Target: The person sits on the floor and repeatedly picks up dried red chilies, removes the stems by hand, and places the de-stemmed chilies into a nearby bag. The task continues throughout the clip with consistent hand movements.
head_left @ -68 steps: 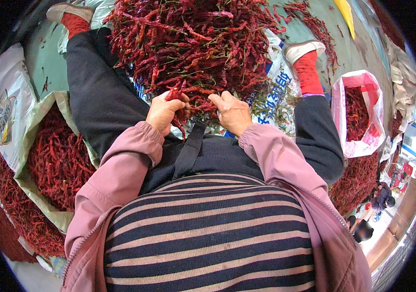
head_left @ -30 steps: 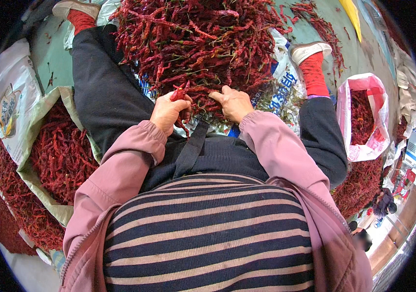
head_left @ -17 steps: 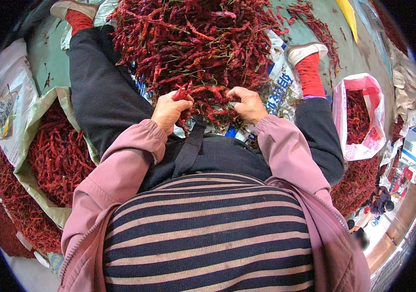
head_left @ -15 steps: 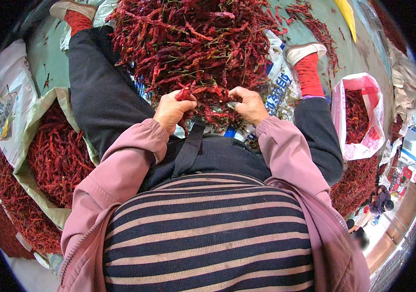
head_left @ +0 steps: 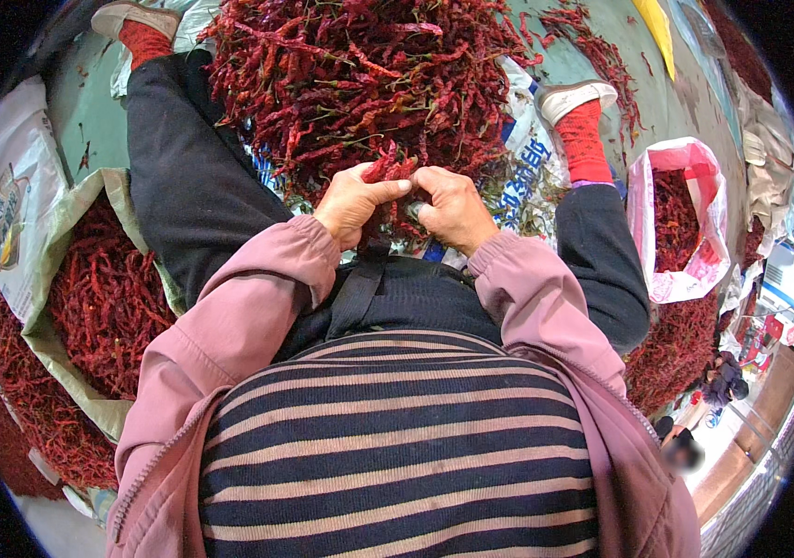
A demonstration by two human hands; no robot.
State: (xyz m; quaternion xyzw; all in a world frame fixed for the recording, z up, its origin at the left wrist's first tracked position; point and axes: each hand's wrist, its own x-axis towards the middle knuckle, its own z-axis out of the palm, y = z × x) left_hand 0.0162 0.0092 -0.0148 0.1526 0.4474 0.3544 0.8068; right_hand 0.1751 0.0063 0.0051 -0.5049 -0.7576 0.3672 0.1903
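Observation:
Between my outstretched legs lies a big heap of dried red chilies (head_left: 360,84), many with pale stems. At its near edge my left hand (head_left: 350,203) is closed around a small bunch of dried chilies (head_left: 390,167), whose tips stick out above the thumb and hang below the fingers. My right hand (head_left: 453,209) meets it from the right, its fingers bent and pinched at the bunch's right side. Whatever lies between the right fingertips is too small and covered to make out.
An open green-white sack of chilies (head_left: 104,298) stands at my left, and a pink-white bag of chilies (head_left: 676,223) at my right. Printed white sacking (head_left: 527,177) lies under the heap. More chilies (head_left: 592,56) are scattered far right. Other people (head_left: 724,379) show at the lower right.
My right hand has moved left and now touches the bunch in my left hand. The left hand has shifted slightly right, still gripping chilies.

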